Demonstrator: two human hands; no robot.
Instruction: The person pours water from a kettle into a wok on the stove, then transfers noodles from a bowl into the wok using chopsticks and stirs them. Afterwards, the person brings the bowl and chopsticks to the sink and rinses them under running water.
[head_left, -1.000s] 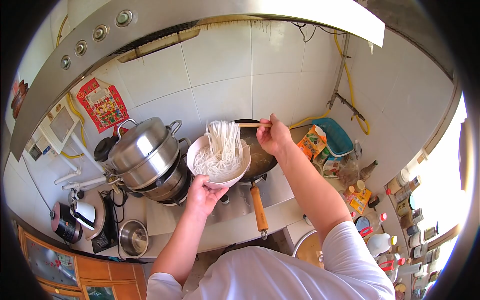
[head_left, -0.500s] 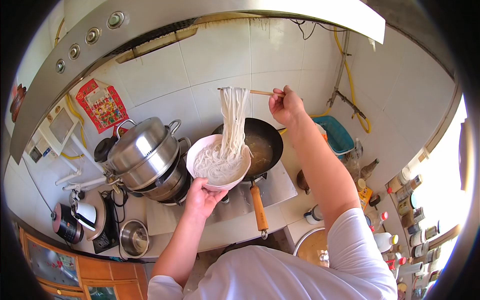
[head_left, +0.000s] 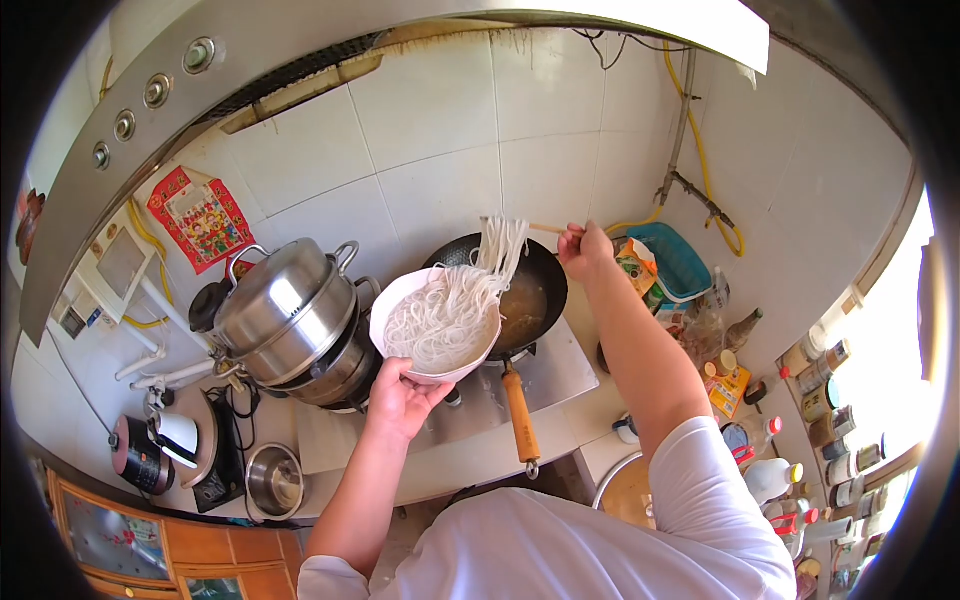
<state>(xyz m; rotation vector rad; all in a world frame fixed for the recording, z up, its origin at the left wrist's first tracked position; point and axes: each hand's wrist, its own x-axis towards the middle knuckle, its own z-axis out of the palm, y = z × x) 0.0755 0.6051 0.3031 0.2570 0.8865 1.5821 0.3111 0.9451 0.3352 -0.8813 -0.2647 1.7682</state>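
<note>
Bowl: a wide, round bowl (head_left: 440,378) with a smooth, pale pink wall, tilted and partly overlapping the wok's near left side in view.
Noodles: thin, white, glossy strands (head_left: 435,325), tangled in loose loops inside the bowl; a bundle rises from its right side and drapes over the chopsticks, several strands spreading apart.
Left hand: supports the bowl from below and at its near side, the thumb up against the wall; the left hand (head_left: 405,400) is partly closed around it.
Right hand: the right hand (head_left: 585,250) pinches the chopsticks between bent fingers, to the right of the noodles.
Chopsticks: slender, straight, light brown chopsticks (head_left: 546,228), their far ends passing under the lifted strands.
Wok: a round, dark wok (head_left: 545,280) with curved sides and a shallow brownish liquid inside; its handle (head_left: 520,415) is smooth, orange-brown wood ending in a metal ring.
Stove: a flat, shiny metal stove top (head_left: 560,372) beneath the wok.
Steamer: a rounded, mirror-bright steel steamer (head_left: 275,305) with looped handles, left of the bowl.
Basin: a round, polished metal basin (head_left: 275,482) on the counter at lower left.
Wall: glossy white tiles (head_left: 430,120) with thin, dark joints.
</note>
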